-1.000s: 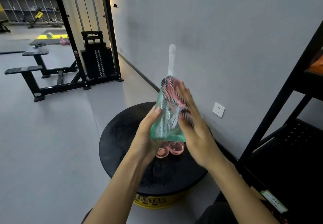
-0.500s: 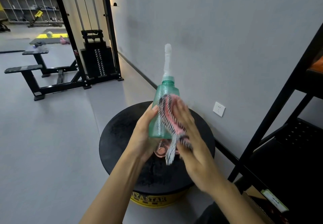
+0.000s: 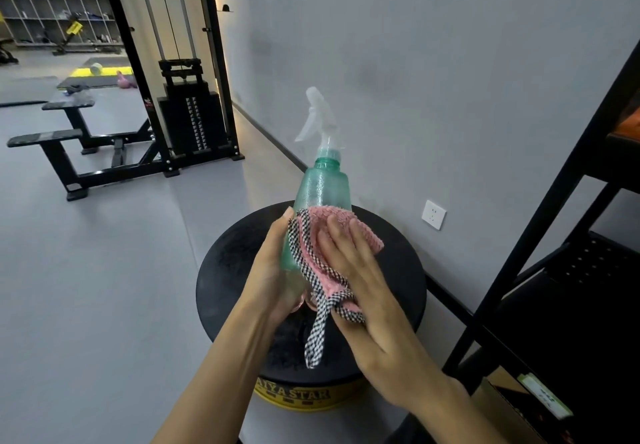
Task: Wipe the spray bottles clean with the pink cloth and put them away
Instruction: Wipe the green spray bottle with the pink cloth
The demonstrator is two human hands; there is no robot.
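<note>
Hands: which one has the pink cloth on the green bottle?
The right hand presses the pink terry cloth with the checked edge against the translucent green plastic spray bottle; the left hand only grips the bottle, with no cloth.

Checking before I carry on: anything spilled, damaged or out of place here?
Nothing stands out. The left hand holds the green spray bottle, the right hand presses the pink cloth on it; no spill shows.

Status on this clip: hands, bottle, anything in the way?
Left hand grips green spray bottle low on its body. Right hand presses pink cloth flat against it. Nothing blocking; black stand below.
</note>
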